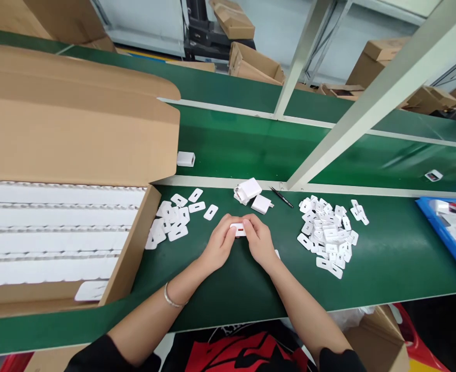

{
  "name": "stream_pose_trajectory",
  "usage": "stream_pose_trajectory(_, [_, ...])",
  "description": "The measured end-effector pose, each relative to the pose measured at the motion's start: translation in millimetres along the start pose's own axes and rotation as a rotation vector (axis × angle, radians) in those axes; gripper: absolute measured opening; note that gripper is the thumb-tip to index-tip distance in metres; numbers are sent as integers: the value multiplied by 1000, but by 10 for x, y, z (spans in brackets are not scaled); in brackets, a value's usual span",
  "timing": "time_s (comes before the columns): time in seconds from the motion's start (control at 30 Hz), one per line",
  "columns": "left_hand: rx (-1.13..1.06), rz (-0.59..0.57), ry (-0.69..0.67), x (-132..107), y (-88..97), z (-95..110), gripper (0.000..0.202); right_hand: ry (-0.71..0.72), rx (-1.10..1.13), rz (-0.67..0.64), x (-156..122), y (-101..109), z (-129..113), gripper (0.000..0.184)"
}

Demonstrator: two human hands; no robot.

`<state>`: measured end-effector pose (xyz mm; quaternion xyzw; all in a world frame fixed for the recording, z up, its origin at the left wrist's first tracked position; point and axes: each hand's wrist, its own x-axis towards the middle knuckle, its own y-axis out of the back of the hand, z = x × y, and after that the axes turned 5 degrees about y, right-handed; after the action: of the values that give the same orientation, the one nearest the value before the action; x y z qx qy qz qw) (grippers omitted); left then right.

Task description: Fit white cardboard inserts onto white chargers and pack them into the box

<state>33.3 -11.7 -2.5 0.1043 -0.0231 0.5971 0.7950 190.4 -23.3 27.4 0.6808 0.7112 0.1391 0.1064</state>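
Between my hands is a small white USB charger (238,230), its face with a reddish slot turned up toward me; most of its body is hidden by fingers. My left hand (220,243) grips its left end, thumb on the near side. At the right end, my right hand (259,238) holds it with thumb and fingers. Just beyond lie several white chargers (247,190), one charger (261,204) apart with a metal plug showing. To the left is a scatter of thin white slotted plates (178,232); a bigger pile of slotted plates (331,235) lies right.
An open cardboard box (129,258) with rows of white dividers stands at left. A black pen (281,197) lies near the pale post (301,178), which slants over the green table (231,294). A blue-rimmed tray (445,237) of white parts sits far right.
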Motion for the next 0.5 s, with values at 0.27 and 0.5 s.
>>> stream_pose_trajectory(0.27, [-135,41,130,148,36,-142,48,-66,211,-57,77,-88,120,59])
stream_pose_trajectory(0.5, [352,423,-267,235,267,-34,32,-12,315,-32,110,-161,155,61])
